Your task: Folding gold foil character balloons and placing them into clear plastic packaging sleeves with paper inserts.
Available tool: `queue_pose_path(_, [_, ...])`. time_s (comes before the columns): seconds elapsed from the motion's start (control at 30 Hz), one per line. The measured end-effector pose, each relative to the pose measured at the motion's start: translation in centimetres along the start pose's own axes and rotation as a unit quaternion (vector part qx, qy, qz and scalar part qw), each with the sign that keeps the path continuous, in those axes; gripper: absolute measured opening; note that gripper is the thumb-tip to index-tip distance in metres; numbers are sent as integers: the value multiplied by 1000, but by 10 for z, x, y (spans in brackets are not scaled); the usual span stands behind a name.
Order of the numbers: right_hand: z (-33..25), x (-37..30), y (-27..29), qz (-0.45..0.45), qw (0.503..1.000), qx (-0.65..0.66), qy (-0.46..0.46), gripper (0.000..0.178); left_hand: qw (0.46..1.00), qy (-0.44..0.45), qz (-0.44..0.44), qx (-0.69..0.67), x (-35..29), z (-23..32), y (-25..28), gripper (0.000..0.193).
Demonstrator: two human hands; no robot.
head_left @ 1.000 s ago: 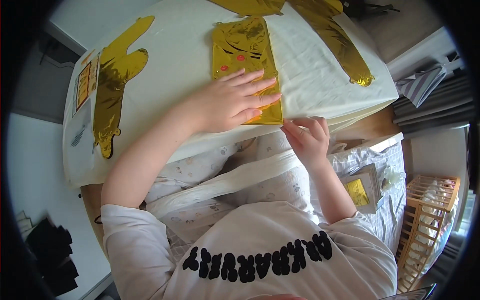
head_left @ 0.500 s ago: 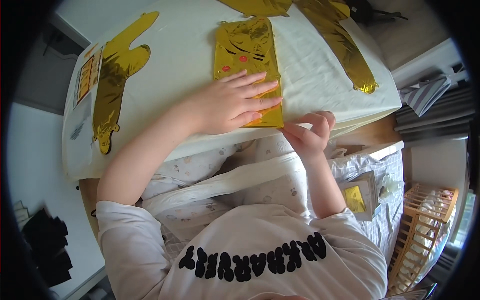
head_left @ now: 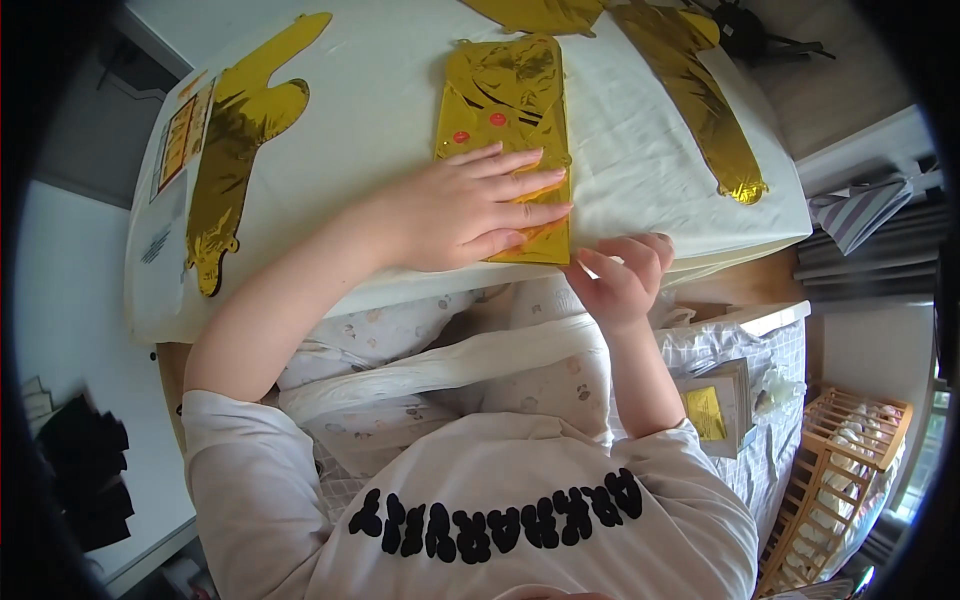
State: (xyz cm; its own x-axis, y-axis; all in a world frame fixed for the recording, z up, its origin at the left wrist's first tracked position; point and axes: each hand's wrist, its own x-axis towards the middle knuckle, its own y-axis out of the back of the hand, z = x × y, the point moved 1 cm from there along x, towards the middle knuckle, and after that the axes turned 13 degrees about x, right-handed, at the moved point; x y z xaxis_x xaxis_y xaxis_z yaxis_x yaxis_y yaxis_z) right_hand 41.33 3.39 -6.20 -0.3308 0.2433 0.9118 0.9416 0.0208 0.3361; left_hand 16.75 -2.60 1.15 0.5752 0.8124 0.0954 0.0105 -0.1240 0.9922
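A flat gold foil balloon [head_left: 505,90], folded into a long rectangle with red dots and black stripes on it, lies at the near edge of the table. My left hand [head_left: 465,210] rests flat across its lower half, fingers stretched out to the right. At the balloon's lower right corner, my right hand [head_left: 625,275] has curled fingers, with the thumb and index fingertip at the corner; the exact grip is partly hidden. Further gold foil pieces lie flat: one on the left [head_left: 235,140], one on the right [head_left: 690,95], and one at the far edge [head_left: 540,14].
A white cloth covers the table [head_left: 350,130]. Printed sheets [head_left: 180,150] lie at its left edge. A black object [head_left: 745,30] sits beyond the far right corner. Below right are a checked cloth with a small gold packet [head_left: 705,413] and a wooden slatted crib [head_left: 830,480].
My right hand has shifted slightly at the balloon's corner, its fingers curling more. My left hand stays flat on the foil. The whole view has shifted a little.
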Motion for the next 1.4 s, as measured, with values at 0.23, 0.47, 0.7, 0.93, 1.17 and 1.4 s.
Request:
queue_pose_path(0.23, [1,7,3,-29,997,-35,66,23,1000,0,2,-2,1,-1,-1,53])
queue_pose_path(0.47, [-1,4,4,-37,998,3,52,24,1000,-6,8,8,0,-1,-2,49])
queue_pose_path(0.7, [-5,7,8,-56,998,1,17,27,1000,-13,8,11,0,-1,-4,50])
queue_pose_path(0.93, [-4,19,11,-82,996,-20,35,30,1000,-9,8,26,-1,-2,0,51])
queue_pose_path(1.17, [-4,17,8,-98,994,29,47,25,1000,-9,-15,-10,0,0,3,52])
queue_pose_path(1.4, [-11,28,9,-192,980,54,-18,21,999,-6,-48,14,-10,9,4,57])
